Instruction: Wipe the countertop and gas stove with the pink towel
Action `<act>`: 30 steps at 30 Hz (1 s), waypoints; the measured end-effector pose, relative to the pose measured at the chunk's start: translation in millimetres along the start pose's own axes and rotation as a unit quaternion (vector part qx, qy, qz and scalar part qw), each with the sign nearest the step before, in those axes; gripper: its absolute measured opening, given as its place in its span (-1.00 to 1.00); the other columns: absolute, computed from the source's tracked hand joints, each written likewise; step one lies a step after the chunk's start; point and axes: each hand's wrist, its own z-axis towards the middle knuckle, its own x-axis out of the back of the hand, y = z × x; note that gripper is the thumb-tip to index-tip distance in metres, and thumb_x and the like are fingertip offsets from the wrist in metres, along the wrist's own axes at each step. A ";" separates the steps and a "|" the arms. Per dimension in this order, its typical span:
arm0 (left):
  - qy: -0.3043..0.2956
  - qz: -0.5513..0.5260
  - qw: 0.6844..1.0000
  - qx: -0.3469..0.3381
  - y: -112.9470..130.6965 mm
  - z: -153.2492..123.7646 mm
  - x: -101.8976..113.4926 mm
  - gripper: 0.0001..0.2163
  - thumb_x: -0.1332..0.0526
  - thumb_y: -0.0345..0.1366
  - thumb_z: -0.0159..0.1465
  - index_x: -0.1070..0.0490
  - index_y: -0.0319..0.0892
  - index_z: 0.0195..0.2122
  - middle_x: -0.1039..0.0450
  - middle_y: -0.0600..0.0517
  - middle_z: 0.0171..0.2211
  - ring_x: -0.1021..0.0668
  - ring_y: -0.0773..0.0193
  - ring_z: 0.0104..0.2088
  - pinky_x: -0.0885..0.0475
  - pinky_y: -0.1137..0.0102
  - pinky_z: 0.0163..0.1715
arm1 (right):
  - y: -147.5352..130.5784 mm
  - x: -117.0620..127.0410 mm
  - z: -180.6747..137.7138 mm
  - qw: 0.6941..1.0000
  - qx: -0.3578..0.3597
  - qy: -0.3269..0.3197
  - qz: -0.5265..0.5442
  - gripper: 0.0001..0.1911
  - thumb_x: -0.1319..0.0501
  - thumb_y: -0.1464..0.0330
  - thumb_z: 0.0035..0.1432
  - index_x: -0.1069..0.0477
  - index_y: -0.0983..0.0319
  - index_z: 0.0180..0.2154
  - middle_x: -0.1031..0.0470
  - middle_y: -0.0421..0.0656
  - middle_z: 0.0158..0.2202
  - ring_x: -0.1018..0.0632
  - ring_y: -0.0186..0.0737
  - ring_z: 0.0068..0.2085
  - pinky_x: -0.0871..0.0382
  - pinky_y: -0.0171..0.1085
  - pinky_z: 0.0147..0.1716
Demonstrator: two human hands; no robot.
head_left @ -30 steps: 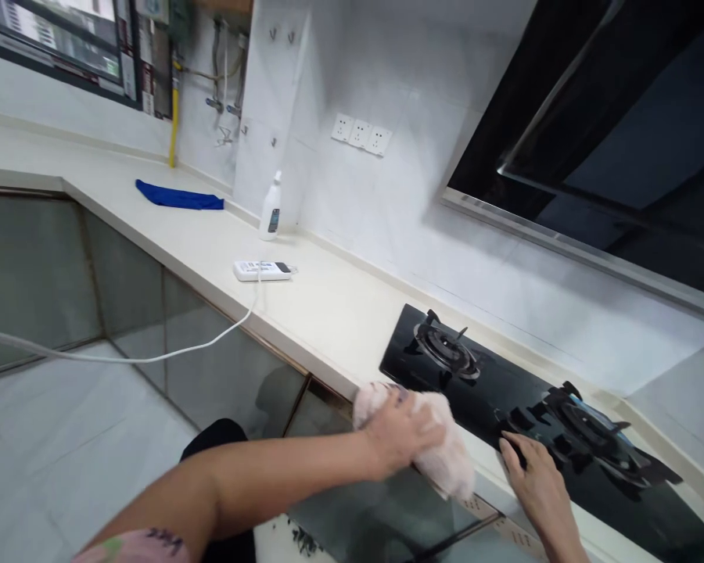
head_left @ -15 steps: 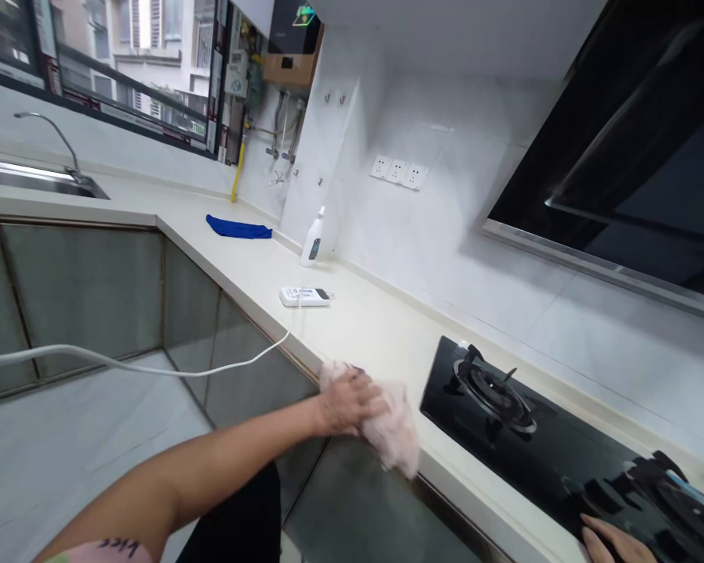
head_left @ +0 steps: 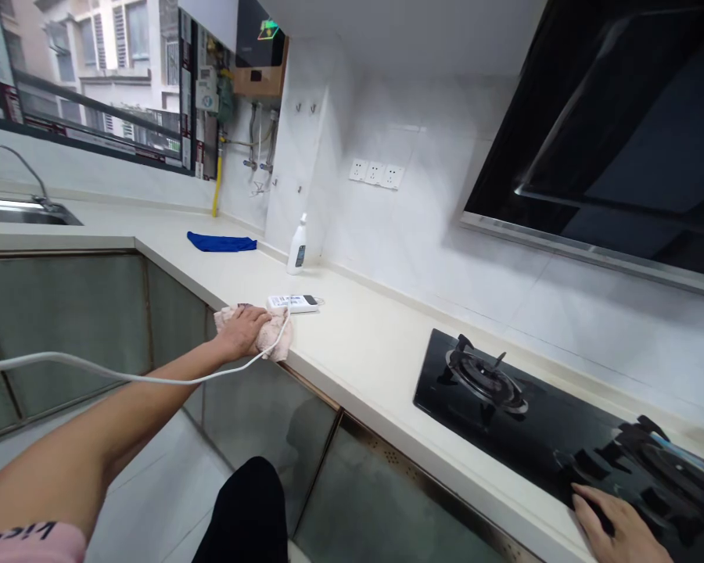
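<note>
Left grip (head_left: 243,330): fingers bent over pink cloth (head_left: 278,336), grasping it, pressed on front edge of desk (head_left: 364,344). Cloth under the palm, sticking out both sides, draped over the edge. White strip (head_left: 293,303) just beyond left grip, slightly right. Its cord (head_left: 211,377) passes in front of cloth and the forearm, off to the left. Bottle (head_left: 296,250) upright, farther beyond and right of left grip, near wall. Blue cloth (head_left: 221,243) flat on desk, beyond left grip and a bit left. Sink (head_left: 64,219) far off to its left. Cabinet (head_left: 264,407) below it.

Right grip (head_left: 619,522): on stove (head_left: 545,422) front edge, thumb apart from fingers; cannot tell if it grasps anything. One burner (head_left: 486,379) ahead-left of right grip, another (head_left: 674,465) ahead-right.
</note>
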 end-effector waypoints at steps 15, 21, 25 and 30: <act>0.003 -0.027 0.992 -0.123 221.9 -17.9 18.1 -0.39 -0.37 -0.24 0.20 -0.32 -0.25 0.27 -0.38 -0.18 0.25 -0.33 -0.21 0.27 -0.15 -0.08 0.33 | -34.7 13.6 -6.1 0.999 -0.035 -0.009 -0.023 -0.33 -0.02 -0.17 0.17 -0.59 0.16 -0.06 -0.57 0.04 0.07 -0.55 0.19 0.14 -0.42 0.11 0.12; 0.012 -0.052 0.963 -0.265 361.5 -2.7 22.7 -0.57 -0.23 -0.07 0.37 -0.49 -0.08 0.21 -0.53 -0.14 0.15 -0.51 -0.13 0.10 -0.45 -0.06 0.10 | -28.0 12.2 -5.4 0.999 -0.027 -0.010 -0.027 -0.35 -0.04 -0.17 0.16 -0.60 0.14 -0.07 -0.59 0.04 0.05 -0.57 0.23 0.12 -0.44 0.14 0.08; 0.084 0.020 0.929 -0.360 456.9 -6.1 29.8 -0.60 -0.03 -0.25 0.47 -0.52 0.06 0.23 -0.48 -0.13 0.25 -0.54 -0.03 0.14 -0.53 -0.02 -0.06 | -18.0 10.2 -4.8 0.999 -0.030 -0.004 -0.014 -0.36 -0.09 -0.19 0.12 -0.61 0.12 -0.09 -0.60 0.04 0.05 -0.58 0.26 0.11 -0.44 0.15 0.10; 0.178 0.053 0.906 -0.379 511.3 -19.6 48.8 -0.54 0.06 -0.24 0.49 -0.40 0.20 0.33 -0.34 -0.06 0.39 -0.46 -0.01 0.29 -0.48 -0.05 0.07 | -0.2 8.8 -4.2 1.000 -0.024 -0.010 -0.005 -0.37 -0.10 -0.18 0.13 -0.61 0.12 -0.09 -0.61 0.04 0.05 -0.59 0.25 0.11 -0.43 0.15 0.14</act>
